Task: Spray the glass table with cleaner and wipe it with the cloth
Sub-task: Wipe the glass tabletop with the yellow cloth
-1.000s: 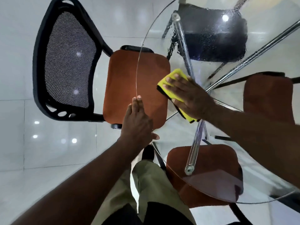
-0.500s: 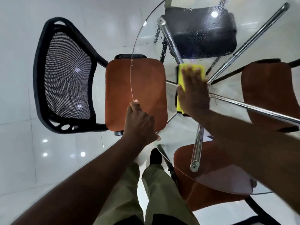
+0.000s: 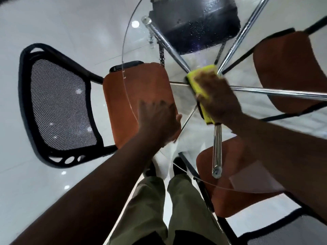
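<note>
Yellow cloth (image 3: pixel 198 84) lies flat on the glass bench (image 3: pixel 178 96), pinned under the right hand (image 3: pixel 215 98), whose fingers are spread and pressed down on it rather than curled round it. Only the cloth's left edge and its far corner show past that hand; a dark backing peeks out along the edge. The hand is blurred. Beneath it, seen through the glass, the chrome legs (image 3: pixel 217 149) of the bench meet and fan outward.

The left hand (image 3: pixel 159 121) is open, fingers apart and flat, at the rim of the glass just left of the right hand; it holds nothing, and blur hides whether the palm truly touches the rim. Under and beyond that hand sits an orange seat (image 3: pixel 138 92) with a black mesh back (image 3: pixel 62 105) further left. Beyond the right hand, droplets (image 3: pixel 200 23) bead the glass over a dark seat. Two more orange seats show through the glass, one (image 3: pixel 286 68) to the right of the cloth hand, one (image 3: pixel 235 184) nearer the person's olive trousers (image 3: pixel 184 209).
</note>
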The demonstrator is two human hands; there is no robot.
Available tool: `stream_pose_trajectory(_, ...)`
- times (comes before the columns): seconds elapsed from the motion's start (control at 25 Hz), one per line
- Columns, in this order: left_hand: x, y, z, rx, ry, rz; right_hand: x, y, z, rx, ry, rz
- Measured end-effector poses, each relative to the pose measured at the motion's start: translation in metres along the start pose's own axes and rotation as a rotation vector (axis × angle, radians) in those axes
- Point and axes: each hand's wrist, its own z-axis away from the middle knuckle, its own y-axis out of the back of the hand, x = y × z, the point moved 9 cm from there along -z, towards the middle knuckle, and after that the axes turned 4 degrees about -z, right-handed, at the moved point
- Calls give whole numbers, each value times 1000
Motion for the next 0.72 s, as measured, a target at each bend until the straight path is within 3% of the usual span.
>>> stream_pose_trajectory(0.08, 21, -13, -10, 92, -75, 77, 53, 13, 29, 239, -684, -60)
stream_pose_trajectory(0.12, 32, -23, -12, 135, -125, 113, 44, 15, 37, 254, -730, -10)
stream_pose_trajectory(0.24, 58, -48, -20, 206, -276, 210, 28, 7, 30, -51, -66, 14)
stream_pose_trajectory(0.28, 60, -53, -24, 206, -299, 229, 52, 16, 24, -32, -103, 23)
stream_pose_trajectory(0.32, 60, -55, -26, 204, -324, 249, 85, 29, 20, 55, -289, 25)
stream_pose_trajectory(0.4, 68, -53, -28, 198, -378, 251, 135, 42, 45, 267, -890, -3)
stream_pose_trajectory(0.44, 71, -51, -28, 200, -395, 219, 129, 39, 44, 242, -908, 30)
stream_pose_trajectory(0.56, 73, -51, -25, 201, -396, 182, 86, 21, 19, -51, -225, -15)
stream_pose_trajectory(0.6, 72, -51, -26, 203, -388, 188, 101, 31, 10, -53, -200, -36)
stream_pose_trajectory(0.64, 73, -52, -28, 208, -382, 186, 125, 38, 4, -1, -321, -40)
stream_pose_trajectory(0.72, 73, -52, -29, 216, -375, 180, 152, 44, 20, 163, -834, -60)
